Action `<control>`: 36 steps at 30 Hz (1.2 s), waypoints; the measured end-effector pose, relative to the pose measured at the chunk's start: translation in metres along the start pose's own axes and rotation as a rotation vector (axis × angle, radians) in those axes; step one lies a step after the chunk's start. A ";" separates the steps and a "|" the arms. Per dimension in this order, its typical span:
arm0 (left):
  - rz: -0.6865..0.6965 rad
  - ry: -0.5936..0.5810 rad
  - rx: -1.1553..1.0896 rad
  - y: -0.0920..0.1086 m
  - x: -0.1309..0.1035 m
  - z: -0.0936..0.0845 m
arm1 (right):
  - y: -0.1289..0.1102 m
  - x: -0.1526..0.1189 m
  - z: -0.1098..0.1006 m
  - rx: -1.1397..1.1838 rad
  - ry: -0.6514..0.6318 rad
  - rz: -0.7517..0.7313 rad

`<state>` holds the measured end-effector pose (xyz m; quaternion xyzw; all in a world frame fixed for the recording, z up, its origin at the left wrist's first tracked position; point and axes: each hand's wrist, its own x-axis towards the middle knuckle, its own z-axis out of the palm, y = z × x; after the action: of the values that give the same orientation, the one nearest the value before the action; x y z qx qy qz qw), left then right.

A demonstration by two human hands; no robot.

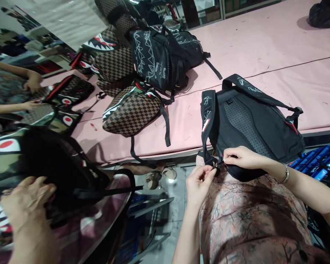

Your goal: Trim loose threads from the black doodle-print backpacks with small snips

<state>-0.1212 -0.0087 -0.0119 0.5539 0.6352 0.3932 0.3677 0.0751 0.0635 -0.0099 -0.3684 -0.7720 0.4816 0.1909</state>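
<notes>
A black backpack (244, 121) lies with its padded back panel up, partly on the pink table and partly over its front edge. Both shoulder straps show white scribbles. At its lower left corner, my left hand (200, 181) pinches the end of a black strap at a small buckle (216, 169). Close beside it, my right hand (240, 157), with a bracelet at the wrist, has thumb and fingers pressed together on the strap where it meets the bag's edge.
On the pink table (264, 47), checkered shark-face bags (133, 110) and black scribbled backpacks (154, 58) are heaped left of centre. At left, a co-worker's hand (30, 205) rests on a camouflage bag (2, 157); another person's hands (33, 82) are beyond. Blue racks (319, 161) stand at right.
</notes>
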 end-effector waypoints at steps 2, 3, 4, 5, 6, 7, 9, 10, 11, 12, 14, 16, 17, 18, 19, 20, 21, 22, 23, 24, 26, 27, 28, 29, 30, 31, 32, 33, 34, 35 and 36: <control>-0.097 -0.001 -0.043 -0.010 0.003 -0.002 | 0.005 0.001 0.011 0.173 0.116 0.040; -0.138 -0.015 -0.053 -0.014 0.004 -0.004 | 0.008 0.001 0.019 0.256 0.173 0.062; -0.171 -0.030 -0.055 -0.018 0.005 -0.005 | 0.010 0.002 0.027 0.325 0.221 0.083; -0.195 -0.040 -0.054 -0.021 0.005 -0.007 | 0.011 0.003 0.036 0.373 0.254 0.103; -0.212 -0.041 -0.056 -0.023 0.005 -0.009 | 0.012 0.003 0.045 0.399 0.274 0.123; -0.224 -0.034 -0.067 -0.023 0.005 -0.010 | 0.012 0.003 0.054 0.406 0.281 0.139; -0.239 -0.012 -0.120 -0.021 0.002 -0.011 | 0.011 0.004 0.070 0.378 0.283 0.158; -0.245 -0.006 -0.163 -0.018 0.001 -0.011 | 0.009 0.004 0.077 0.353 0.282 0.162; -0.254 -0.007 -0.214 -0.016 0.000 -0.011 | 0.008 0.004 0.083 0.330 0.290 0.164; -0.268 -0.013 -0.267 -0.013 -0.001 -0.010 | 0.007 0.004 0.087 0.310 0.302 0.163; -0.307 -0.030 -0.355 -0.011 -0.002 -0.008 | 0.004 0.005 0.092 0.260 0.327 0.159; -0.341 -0.042 -0.389 -0.011 -0.001 -0.006 | 0.003 0.005 0.093 0.185 0.351 0.143; -0.349 -0.050 -0.381 -0.013 0.000 -0.005 | 0.003 0.004 0.093 0.145 0.360 0.127; -0.344 -0.058 -0.357 -0.014 0.000 -0.005 | 0.003 0.004 0.093 0.109 0.368 0.108; -0.327 -0.065 -0.319 -0.016 0.001 -0.005 | 0.003 0.003 0.092 0.080 0.378 0.088; -0.302 -0.074 -0.273 -0.018 0.002 -0.005 | 0.003 0.002 0.092 0.058 0.386 0.068; -0.273 -0.086 -0.225 -0.019 0.003 -0.005 | 0.003 0.002 0.092 0.043 0.390 0.050; -0.246 -0.101 -0.180 -0.020 0.003 -0.006 | 0.002 0.001 0.091 0.030 0.393 0.035; -0.223 -0.116 -0.135 -0.020 0.004 -0.007 | 0.002 0.000 0.091 0.018 0.396 0.023; -0.205 -0.129 -0.093 -0.021 0.005 -0.008 | 0.002 -0.001 0.091 0.008 0.398 0.016; -0.177 -0.138 -0.019 -0.022 0.007 -0.010 | 0.002 -0.002 0.091 -0.009 0.401 0.011; -0.166 -0.129 0.013 -0.022 0.008 -0.011 | 0.003 -0.003 0.091 -0.017 0.404 0.011; -0.159 -0.118 0.036 -0.022 0.009 -0.011 | 0.003 -0.004 0.092 -0.025 0.408 0.009; -0.159 -0.110 0.044 -0.022 0.010 -0.011 | 0.003 -0.004 0.092 -0.034 0.413 0.007; -0.165 -0.109 0.034 -0.021 0.011 -0.011 | 0.004 -0.005 0.092 -0.041 0.418 0.004; -0.181 -0.115 0.004 -0.021 0.011 -0.011 | 0.004 -0.005 0.092 -0.041 0.421 0.000; -0.209 -0.126 -0.049 -0.019 0.010 -0.010 | 0.004 -0.006 0.091 -0.034 0.422 -0.003; -0.250 -0.139 -0.129 -0.018 0.009 -0.009 | 0.003 -0.006 0.090 -0.020 0.423 -0.006; -0.302 -0.152 -0.231 -0.015 0.008 -0.008 | 0.002 -0.006 0.089 -0.001 0.426 -0.009; -0.361 -0.161 -0.353 -0.013 0.006 -0.006 | 0.001 -0.006 0.088 0.021 0.431 -0.009; -0.419 -0.165 -0.485 -0.010 0.004 -0.005 | -0.001 -0.007 0.086 0.044 0.436 -0.008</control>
<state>-0.1300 -0.0060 -0.0193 0.3376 0.5911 0.4026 0.6120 0.0230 0.0063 -0.0490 -0.4564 -0.7031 0.4064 0.3634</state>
